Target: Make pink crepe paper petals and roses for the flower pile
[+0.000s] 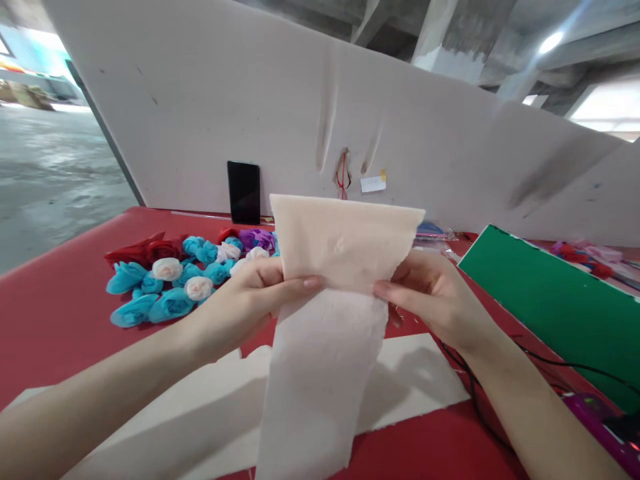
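Note:
A long strip of pale pink crepe paper (325, 313) is held upright in front of me, folded over at the top, its lower end hanging down over the red table (60, 300). My left hand (255, 290) pinches the strip's left edge between thumb and fingers. My right hand (433, 293) pinches its right edge at the same height. Below the hands a larger sheet of the same pale paper (200, 407) lies flat on the table.
A pile of several finished paper roses (175, 273) in blue, white, red and purple lies at the left. A green sheet (555, 300) lies at the right, with a black cable (565, 363) and a pink tool (600, 417). A black phone (243, 192) leans on the white partition (300, 100).

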The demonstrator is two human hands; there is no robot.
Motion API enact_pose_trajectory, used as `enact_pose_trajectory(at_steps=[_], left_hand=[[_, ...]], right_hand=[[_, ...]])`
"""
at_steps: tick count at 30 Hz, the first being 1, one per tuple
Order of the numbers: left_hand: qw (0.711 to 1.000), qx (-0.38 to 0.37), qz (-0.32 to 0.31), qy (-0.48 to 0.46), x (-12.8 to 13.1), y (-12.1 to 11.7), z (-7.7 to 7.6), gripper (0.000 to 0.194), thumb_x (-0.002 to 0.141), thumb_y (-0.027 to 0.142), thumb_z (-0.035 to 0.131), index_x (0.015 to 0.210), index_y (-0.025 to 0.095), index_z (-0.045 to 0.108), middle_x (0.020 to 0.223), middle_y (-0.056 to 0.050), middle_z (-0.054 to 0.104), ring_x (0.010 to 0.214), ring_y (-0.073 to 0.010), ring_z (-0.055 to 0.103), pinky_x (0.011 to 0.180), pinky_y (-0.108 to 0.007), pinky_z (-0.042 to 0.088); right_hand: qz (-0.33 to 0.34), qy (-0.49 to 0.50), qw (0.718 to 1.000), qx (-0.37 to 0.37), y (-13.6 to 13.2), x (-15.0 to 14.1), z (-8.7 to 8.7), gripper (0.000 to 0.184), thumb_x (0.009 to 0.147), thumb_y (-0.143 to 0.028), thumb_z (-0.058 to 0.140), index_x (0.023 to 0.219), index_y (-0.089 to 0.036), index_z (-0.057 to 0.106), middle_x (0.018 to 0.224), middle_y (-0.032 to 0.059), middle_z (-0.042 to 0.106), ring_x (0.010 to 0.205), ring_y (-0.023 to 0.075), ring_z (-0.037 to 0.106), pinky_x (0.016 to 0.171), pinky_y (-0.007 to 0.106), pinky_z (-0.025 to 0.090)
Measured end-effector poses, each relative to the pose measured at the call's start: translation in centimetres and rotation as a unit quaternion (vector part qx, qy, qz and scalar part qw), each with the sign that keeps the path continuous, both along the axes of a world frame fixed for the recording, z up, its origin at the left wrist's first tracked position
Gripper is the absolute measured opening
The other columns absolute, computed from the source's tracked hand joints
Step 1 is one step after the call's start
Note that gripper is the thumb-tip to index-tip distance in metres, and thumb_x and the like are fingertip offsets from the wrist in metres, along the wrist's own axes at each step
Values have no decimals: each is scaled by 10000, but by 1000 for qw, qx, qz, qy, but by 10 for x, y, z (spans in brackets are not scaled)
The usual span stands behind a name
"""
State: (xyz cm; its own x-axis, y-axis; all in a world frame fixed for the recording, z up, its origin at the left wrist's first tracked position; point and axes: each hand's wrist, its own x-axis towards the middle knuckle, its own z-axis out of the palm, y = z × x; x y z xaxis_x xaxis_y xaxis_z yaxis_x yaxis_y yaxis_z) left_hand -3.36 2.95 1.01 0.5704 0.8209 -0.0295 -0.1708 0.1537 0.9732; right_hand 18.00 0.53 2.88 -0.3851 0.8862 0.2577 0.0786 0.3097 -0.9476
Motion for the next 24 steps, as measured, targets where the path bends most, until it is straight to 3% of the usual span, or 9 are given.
enact_pose_trajectory(at_steps=[6, 10, 13, 16, 19, 21, 24], left_hand=[[999, 17, 27, -18, 2, -1, 2, 94, 737, 212, 668, 669, 168, 716, 683, 7, 725, 642, -132, 658, 651, -212, 540], [999, 12, 25, -18, -1, -3, 6, 120, 684, 219, 680, 781, 192, 746, 785, -3, 747, 745, -157, 674, 658, -190, 522], [999, -37, 27, -11, -2, -4, 6, 170, 686, 216, 661, 830, 216, 753, 801, 8, 748, 640, -112, 658, 522, -138, 460], [998, -56, 11, -35, -4, -3, 5, 235, 690, 118, 577, 803, 222, 755, 783, 30, 745, 603, -94, 640, 513, -140, 432], [999, 4, -21, -26, -7, 2, 3, 406, 577, 76, 483, 824, 229, 766, 870, 35, 751, 767, -156, 658, 639, -200, 476], [998, 60, -9, 7, -9, 6, 3, 445, 547, 116, 445, 829, 219, 774, 957, 18, 743, 940, -219, 634, 784, -264, 479], [991, 92, 45, 85, -9, 7, 4, 364, 697, 242, 435, 820, 228, 777, 974, -16, 740, 1014, -267, 618, 866, -338, 470]], right_hand=[[5, -1, 1000, 16, 1, 3, -1, 143, 834, -158, 603, 798, -239, 716, 613, -51, 593, 492, 64, 552, 449, 172, 444], [-16, -23, 1000, 14, 0, 4, 2, 184, 817, -150, 591, 849, -250, 743, 660, -28, 636, 520, 79, 581, 441, 176, 437], [-36, -46, 998, 27, 0, 6, 4, 256, 807, -91, 558, 835, -264, 744, 658, -32, 647, 548, 82, 588, 453, 175, 430], [-48, -72, 995, 38, -1, 8, 4, 328, 795, -38, 518, 830, -276, 741, 653, -45, 634, 572, 73, 579, 486, 171, 433], [-45, -67, 996, 26, -1, 8, 4, 335, 810, -56, 490, 820, -279, 741, 701, -47, 647, 564, 62, 570, 506, 172, 452], [-42, -55, 998, 6, -1, 6, 3, 331, 827, -81, 472, 811, -272, 743, 750, -41, 664, 548, 59, 569, 490, 173, 457], [-58, -53, 997, -18, 1, 2, 3, 207, 833, -172, 556, 784, -245, 744, 678, -41, 648, 481, 51, 531, 421, 160, 428]])
